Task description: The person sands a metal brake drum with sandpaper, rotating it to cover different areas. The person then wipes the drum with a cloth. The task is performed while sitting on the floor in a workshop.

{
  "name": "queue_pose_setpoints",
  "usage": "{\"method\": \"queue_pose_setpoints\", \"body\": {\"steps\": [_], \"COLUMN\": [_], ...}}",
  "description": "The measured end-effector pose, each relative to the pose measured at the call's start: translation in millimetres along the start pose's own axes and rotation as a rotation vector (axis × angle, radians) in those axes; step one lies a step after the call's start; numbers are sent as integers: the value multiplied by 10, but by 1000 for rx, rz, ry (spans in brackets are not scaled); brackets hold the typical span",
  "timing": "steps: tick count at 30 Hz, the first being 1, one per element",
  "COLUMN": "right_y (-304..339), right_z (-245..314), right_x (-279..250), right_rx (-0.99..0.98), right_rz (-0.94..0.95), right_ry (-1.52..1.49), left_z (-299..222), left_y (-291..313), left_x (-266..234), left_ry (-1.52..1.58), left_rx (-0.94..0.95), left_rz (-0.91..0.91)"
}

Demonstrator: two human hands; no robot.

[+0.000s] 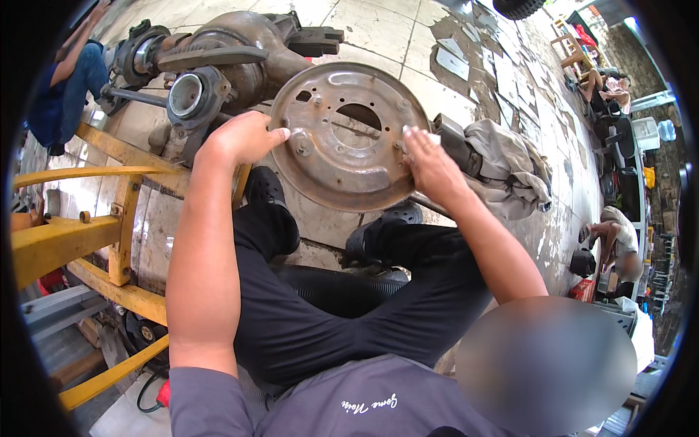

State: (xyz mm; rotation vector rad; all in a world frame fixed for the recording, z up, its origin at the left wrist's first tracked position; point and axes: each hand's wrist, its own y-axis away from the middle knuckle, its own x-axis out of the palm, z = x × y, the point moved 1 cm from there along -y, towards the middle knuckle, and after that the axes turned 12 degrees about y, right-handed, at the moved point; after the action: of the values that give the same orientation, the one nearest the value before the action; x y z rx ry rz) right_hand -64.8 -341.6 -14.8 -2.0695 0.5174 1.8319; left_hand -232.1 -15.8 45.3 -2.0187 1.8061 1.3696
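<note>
A round, rust-brown brake backing plate [342, 186] is tilted up between my knees and the axle, with a large centre hole and several small bolt holes. My left hand [244, 138] is closed on its left rim, thumb on the front face and fingers hidden behind. At the right rim, my right hand [435, 166] is closed with fingers pressed together against the face. A small pale patch shows by those fingertips; I cannot make out what it is. Behind the plate lies a greasy axle housing [240, 36] with a round open hub end [188, 95].
Yellow metal frame bars [65, 251] stand at my left. A crumpled grey cloth [506, 160] lies over a part right of the plate. Broken tiles [455, 62] cover the far floor. One person [69, 95] sits at far left; others [611, 233] are at the right.
</note>
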Motion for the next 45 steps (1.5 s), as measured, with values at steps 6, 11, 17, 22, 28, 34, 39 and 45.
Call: {"method": "queue_pose_setpoints", "body": {"steps": [6, 11, 17, 22, 28, 34, 39, 45], "right_y": [33, 29, 7, -34, -54, -77, -29, 3], "right_z": [69, 109, -23, 2, -43, -78, 31, 36], "right_x": [-35, -33, 31, -7, 45, 19, -8, -8], "right_rx": [0, 1, 63, 119, 107, 93, 33, -21], "right_rz": [22, 28, 9, 19, -13, 4, -7, -18], "right_ry": [-36, -50, 1, -23, 8, -24, -41, -39], "left_z": [11, -59, -102, 59, -17, 58, -6, -7], "left_y": [-26, 38, 17, -21, 10, -23, 11, 10], "left_x": [17, -25, -30, -1, -27, -11, -28, -22], "left_ry": [-3, 50, -16, 4, -10, 15, 30, 32], "left_rx": [-14, -61, -37, 20, -8, 10, -31, -20], "left_rz": [-15, 37, 53, -5, 21, 16, 43, 21]}}
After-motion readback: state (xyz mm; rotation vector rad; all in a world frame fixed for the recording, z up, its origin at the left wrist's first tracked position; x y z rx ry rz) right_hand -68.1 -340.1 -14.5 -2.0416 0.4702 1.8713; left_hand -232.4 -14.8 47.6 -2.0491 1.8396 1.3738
